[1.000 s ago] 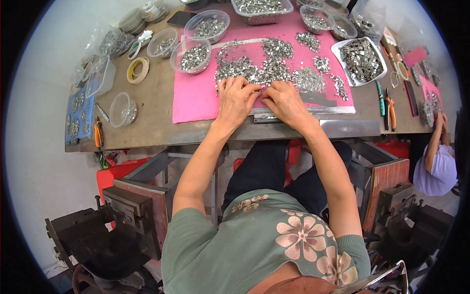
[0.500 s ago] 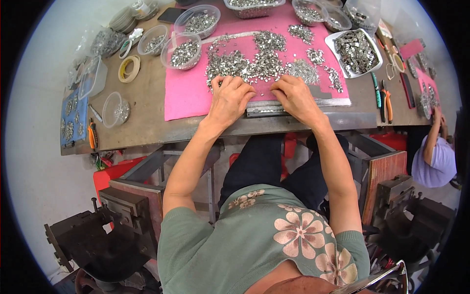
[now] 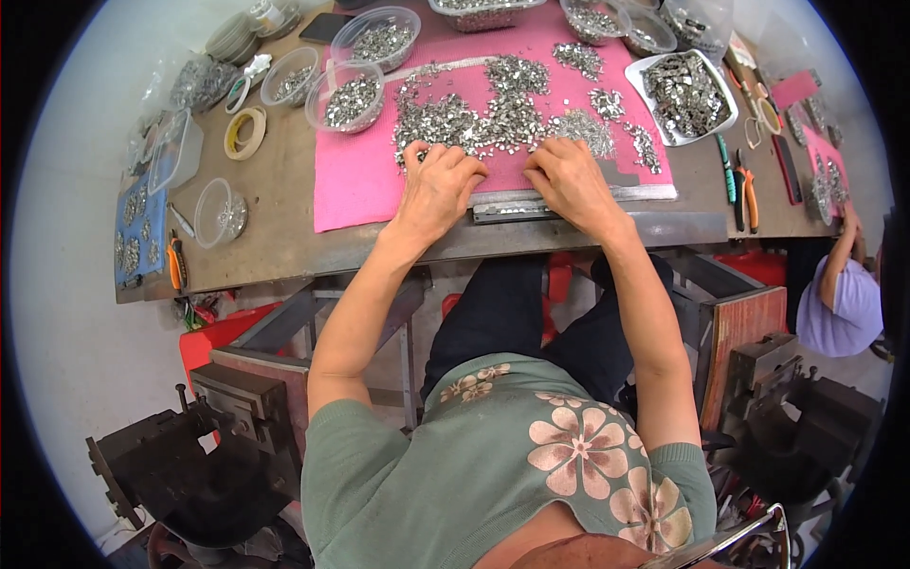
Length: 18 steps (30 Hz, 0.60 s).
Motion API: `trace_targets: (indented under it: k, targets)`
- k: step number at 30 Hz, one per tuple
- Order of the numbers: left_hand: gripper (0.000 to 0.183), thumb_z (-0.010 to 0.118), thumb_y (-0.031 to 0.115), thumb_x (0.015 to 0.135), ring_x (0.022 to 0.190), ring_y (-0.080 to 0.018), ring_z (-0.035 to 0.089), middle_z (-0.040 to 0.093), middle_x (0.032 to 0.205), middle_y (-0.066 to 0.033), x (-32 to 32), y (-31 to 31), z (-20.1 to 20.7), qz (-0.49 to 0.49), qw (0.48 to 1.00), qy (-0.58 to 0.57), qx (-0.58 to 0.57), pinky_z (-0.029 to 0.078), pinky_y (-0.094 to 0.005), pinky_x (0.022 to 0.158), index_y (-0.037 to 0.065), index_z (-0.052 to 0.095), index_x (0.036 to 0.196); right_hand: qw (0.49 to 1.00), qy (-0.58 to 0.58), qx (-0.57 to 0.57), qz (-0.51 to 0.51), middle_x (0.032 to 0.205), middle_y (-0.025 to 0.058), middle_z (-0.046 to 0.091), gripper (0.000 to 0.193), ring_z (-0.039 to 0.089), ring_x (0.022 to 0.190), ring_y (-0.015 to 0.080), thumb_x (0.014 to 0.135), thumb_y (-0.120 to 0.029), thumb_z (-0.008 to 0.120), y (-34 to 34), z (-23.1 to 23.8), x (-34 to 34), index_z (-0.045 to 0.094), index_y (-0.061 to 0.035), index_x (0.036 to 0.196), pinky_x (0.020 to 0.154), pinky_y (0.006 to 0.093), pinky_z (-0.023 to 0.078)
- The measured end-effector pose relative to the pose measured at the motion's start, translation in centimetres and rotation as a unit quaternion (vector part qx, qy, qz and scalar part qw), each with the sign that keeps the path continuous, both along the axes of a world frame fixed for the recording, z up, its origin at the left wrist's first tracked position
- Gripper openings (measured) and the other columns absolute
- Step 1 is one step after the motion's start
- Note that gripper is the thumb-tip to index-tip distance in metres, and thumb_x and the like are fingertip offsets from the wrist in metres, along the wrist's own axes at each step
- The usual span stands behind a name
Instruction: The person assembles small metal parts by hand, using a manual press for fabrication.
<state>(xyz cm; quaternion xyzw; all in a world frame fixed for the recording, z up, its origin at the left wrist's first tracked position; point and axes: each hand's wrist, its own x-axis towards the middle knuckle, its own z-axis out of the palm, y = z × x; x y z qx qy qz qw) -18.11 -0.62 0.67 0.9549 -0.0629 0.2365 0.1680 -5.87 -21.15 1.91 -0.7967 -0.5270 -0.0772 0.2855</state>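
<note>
My left hand (image 3: 434, 190) rests at the near edge of a heap of small shiny metal pieces (image 3: 445, 123), its fingers curled and drawn together. A short gap to the right, my right hand (image 3: 575, 190) is closed too, thumb toward the fingers, beside a patch of finer silvery pieces (image 3: 583, 131). Whatever the fingertips of either hand hold is too small or hidden to make out. Between and below the hands lies a narrow dark metal bar (image 3: 517, 212) with small bright bits along it, at the near edge of the pink mat (image 3: 355, 194).
Clear tubs of metal pieces (image 3: 349, 99) stand behind the mat, and a white tray (image 3: 725, 119) of darker parts stands right. Tape (image 3: 245, 133) and a round tub (image 3: 210, 228) lie left; orange-handled pliers (image 3: 751, 204) lie right. Another person (image 3: 841, 302) sits far right.
The view has shifted slightly. My right hand's fingers seem a little more drawn in at the pile's edge; my left hand stays in nearly the same place.
</note>
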Motion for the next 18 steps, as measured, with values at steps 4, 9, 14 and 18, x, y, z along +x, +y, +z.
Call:
trace_targets:
  k: [4,9,14,18]
  targets:
    - [0.005,0.073,0.015,0.089,0.091,-0.0203,0.06,0.063,0.087,-0.0006,0.4,0.0,0.2,-0.002,0.999,0.005,0.036,0.035,-0.0446,0.096,0.013,0.071,0.093,1.0,0.026,0.008,0.014,0.086,0.0084,0.062,0.006,0.061,0.086,0.0275,0.088,-0.011,0.071,-0.3,-0.2,0.1,0.071,-0.0055,0.091,0.079,0.0407,0.043]
    - [0.007,0.073,0.014,0.089,0.09,-0.0223,0.06,0.063,0.087,-0.0026,-0.1,-0.1,0.5,-0.012,0.999,0.001,0.031,0.037,-0.0429,0.095,0.011,0.069,0.094,0.999,0.032,-0.004,0.024,0.086,0.0086,0.062,0.006,0.062,0.089,0.0278,0.088,-0.011,0.07,-0.6,-0.4,0.1,0.071,-0.006,0.091,0.081,0.0415,0.044]
    - [0.004,0.069,0.009,0.092,0.087,-0.025,0.06,0.064,0.088,-0.0051,-1.2,-2.0,1.3,-0.031,0.994,0.027,-0.102,0.041,-0.04,0.088,0.008,0.067,0.095,0.998,0.028,-0.048,0.002,0.089,0.0105,0.063,0.005,0.063,0.092,0.0295,0.088,-0.009,0.069,-1.4,0.2,0.0,0.069,-0.0051,0.091,0.083,0.0425,0.045]
    - [0.008,0.066,0.003,0.089,0.082,-0.0289,0.058,0.062,0.086,-0.0088,-2.2,-4.7,1.2,-0.03,0.974,0.001,-0.223,0.042,-0.0414,0.08,0.004,0.063,0.097,0.981,0.193,0.014,-0.013,0.096,0.011,0.067,0.008,0.064,0.094,0.0303,0.088,-0.005,0.07,-2.5,1.8,-2.1,0.066,-0.0013,0.093,0.08,0.0413,0.048]
